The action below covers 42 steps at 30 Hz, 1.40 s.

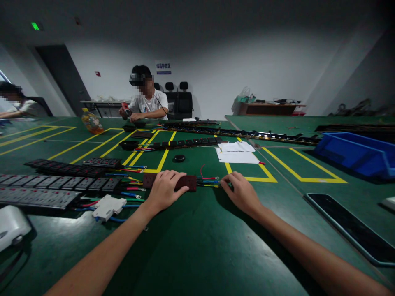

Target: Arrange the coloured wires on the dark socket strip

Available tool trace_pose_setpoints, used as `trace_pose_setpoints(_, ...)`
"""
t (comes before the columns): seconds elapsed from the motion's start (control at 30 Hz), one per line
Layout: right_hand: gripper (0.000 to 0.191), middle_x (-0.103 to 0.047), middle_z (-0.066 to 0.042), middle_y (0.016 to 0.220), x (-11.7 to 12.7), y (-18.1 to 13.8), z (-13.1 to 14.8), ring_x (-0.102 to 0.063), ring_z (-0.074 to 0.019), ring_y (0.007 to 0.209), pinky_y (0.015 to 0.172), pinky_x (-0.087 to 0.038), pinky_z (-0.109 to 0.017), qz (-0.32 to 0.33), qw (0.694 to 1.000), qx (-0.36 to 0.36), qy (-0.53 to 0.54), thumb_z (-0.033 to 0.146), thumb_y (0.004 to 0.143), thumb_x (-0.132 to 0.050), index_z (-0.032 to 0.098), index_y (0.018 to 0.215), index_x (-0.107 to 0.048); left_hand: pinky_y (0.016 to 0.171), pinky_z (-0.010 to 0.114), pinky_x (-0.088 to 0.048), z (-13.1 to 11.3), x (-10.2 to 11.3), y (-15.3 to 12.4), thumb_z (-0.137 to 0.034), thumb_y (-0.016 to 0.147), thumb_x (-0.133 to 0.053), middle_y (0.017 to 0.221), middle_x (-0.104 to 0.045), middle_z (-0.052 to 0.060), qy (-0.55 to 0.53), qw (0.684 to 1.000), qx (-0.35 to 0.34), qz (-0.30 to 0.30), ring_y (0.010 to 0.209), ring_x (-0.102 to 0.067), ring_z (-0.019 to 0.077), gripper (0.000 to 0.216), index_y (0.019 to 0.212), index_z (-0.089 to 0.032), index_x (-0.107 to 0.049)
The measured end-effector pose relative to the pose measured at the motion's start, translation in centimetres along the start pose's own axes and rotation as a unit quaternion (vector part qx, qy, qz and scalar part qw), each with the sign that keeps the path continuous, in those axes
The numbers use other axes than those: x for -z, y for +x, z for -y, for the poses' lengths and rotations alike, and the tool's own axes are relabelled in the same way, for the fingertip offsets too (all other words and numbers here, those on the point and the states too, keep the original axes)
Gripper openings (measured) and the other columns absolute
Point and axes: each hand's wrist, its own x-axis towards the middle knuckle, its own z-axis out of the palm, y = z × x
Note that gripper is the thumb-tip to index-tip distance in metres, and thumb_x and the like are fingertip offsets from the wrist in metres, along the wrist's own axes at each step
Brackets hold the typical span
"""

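Midway along the green table, a dark red socket strip [188,183] lies flat. My left hand [166,189] rests across it, with the thumb along the near edge and the fingers over its top. Short blue, red and yellow-green wires [210,182] come out of the strip's right end. At their tips my right hand [239,189] is closed in a pinch, thumb and forefinger together. A thin red wire [202,169] curls up just behind them.
Several grey and black socket strips [58,183] with loose wire ends lie at left, beside a white plastic part [108,206]. White papers [236,154], a blue bin [354,154] and a phone [352,226] are to the right. Across the table sits a person [151,100].
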Motion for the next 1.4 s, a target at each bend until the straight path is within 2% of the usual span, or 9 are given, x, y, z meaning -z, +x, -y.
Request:
trace_pose_setpoints(0.13, 0.024, -0.065, -0.008, 0.088, -0.3, 0.2, -0.5, -0.06, -0.0253, 0.086, 0.075, -0.047, -0.037, 0.037, 0.999, -0.036, -0.013, 0.038, 0.101, -0.052, 0.023, 0.092, -0.068, 0.096, 0.049, -0.045, 0.0, 0.0, 0.0, -0.049, 0.096, -0.059, 0.117, -0.068, 0.009, 0.004, 1.0, 0.011, -0.002, 0.108, -0.061, 0.0298, 0.044, 0.132, -0.023, -0.061)
trace_pose_setpoints(0.27, 0.024, -0.066, -0.008, 0.087, -0.3, 0.2, -0.4, -0.059, -0.0238, 0.083, 0.074, -0.047, -0.037, 0.062, 0.998, -0.005, 0.018, 0.036, 0.1, -0.053, 0.022, 0.087, -0.067, 0.096, 0.049, -0.045, 0.0, 0.0, 0.0, -0.048, 0.096, -0.06, 0.115, -0.069, 0.009, 0.01, 1.0, 0.015, -0.009, 0.108, -0.061, 0.0303, 0.044, 0.132, -0.023, -0.061)
trace_pose_setpoints(0.57, 0.027, -0.065, -0.008, 0.085, 0.5, -0.1, 0.5, -0.06, -0.0215, 0.083, 0.075, -0.047, -0.035, 0.053, 0.991, 0.067, 0.102, 0.034, 0.102, -0.048, 0.022, 0.083, -0.063, 0.097, 0.049, -0.045, -0.1, 0.0, 0.0, -0.049, 0.096, -0.061, 0.115, -0.069, 0.009, 0.017, 1.0, 0.021, -0.003, 0.108, -0.061, 0.0298, 0.045, 0.133, -0.022, -0.061)
trace_pose_setpoints(0.7, 0.036, -0.065, -0.008, 0.081, 0.2, 0.1, 0.2, -0.06, -0.0223, 0.077, 0.07, -0.045, -0.035, 0.036, 0.998, -0.002, 0.053, 0.04, 0.103, -0.046, 0.022, 0.079, -0.066, 0.098, 0.049, -0.045, 0.0, -0.1, 0.0, -0.048, 0.096, -0.061, 0.116, -0.069, 0.009, 0.01, 1.0, 0.014, -0.008, 0.108, -0.061, 0.0294, 0.044, 0.131, -0.023, -0.062)
trace_pose_setpoints(0.87, 0.039, -0.069, -0.009, 0.085, -0.2, 0.5, -0.7, -0.062, -0.0253, 0.083, 0.073, -0.046, -0.038, 0.023, 0.997, -0.073, 0.031, 0.044, 0.104, -0.044, 0.021, 0.09, -0.073, 0.097, 0.049, -0.045, 0.1, -0.1, 0.0, -0.048, 0.096, -0.06, 0.117, -0.068, 0.009, 0.004, 1.0, 0.01, -0.006, 0.108, -0.061, 0.0296, 0.043, 0.131, -0.023, -0.062)
trace_pose_setpoints(0.97, 0.036, -0.069, -0.009, 0.087, -0.2, 0.5, -0.8, -0.062, -0.025, 0.084, 0.074, -0.048, -0.038, 0.036, 0.996, -0.052, 0.064, 0.043, 0.103, -0.046, 0.021, 0.093, -0.072, 0.097, 0.049, -0.044, 0.1, -0.1, 0.0, -0.048, 0.096, -0.06, 0.116, -0.069, 0.009, 0.005, 1.0, 0.011, -0.009, 0.107, -0.061, 0.0299, 0.043, 0.131, -0.023, -0.062)
trace_pose_setpoints(1.07, 0.029, -0.067, -0.009, 0.091, 0.0, 0.3, -0.3, -0.062, -0.0244, 0.087, 0.076, -0.05, -0.038, 0.015, 0.995, -0.007, 0.095, 0.04, 0.102, -0.049, 0.022, 0.094, -0.07, 0.096, 0.049, -0.045, 0.0, -0.1, 0.0, -0.049, 0.096, -0.06, 0.115, -0.069, 0.009, 0.005, 1.0, 0.009, -0.012, 0.107, -0.061, 0.0299, 0.043, 0.131, -0.024, -0.062)
trace_pose_setpoints(1.23, 0.026, -0.066, -0.01, 0.093, 0.5, 0.0, 0.8, -0.061, -0.0241, 0.089, 0.08, -0.05, -0.039, 0.008, 0.994, 0.061, 0.092, 0.036, 0.104, -0.047, 0.023, 0.095, -0.068, 0.095, 0.049, -0.045, 0.0, 0.0, 0.0, -0.049, 0.095, -0.061, 0.115, -0.069, 0.009, 0.011, 1.0, 0.012, -0.012, 0.106, -0.061, 0.0301, 0.043, 0.13, -0.023, -0.063)
trace_pose_setpoints(1.4, 0.028, -0.067, -0.011, 0.093, 0.2, 0.1, 0.4, -0.061, -0.0262, 0.09, 0.081, -0.05, -0.042, -0.016, 0.999, 0.005, 0.032, 0.037, 0.104, -0.046, 0.021, 0.098, -0.069, 0.095, 0.049, -0.045, 0.1, -0.1, 0.0, -0.048, 0.096, -0.061, 0.116, -0.069, 0.009, 0.008, 1.0, 0.008, -0.011, 0.107, -0.061, 0.0302, 0.043, 0.13, -0.023, -0.063)
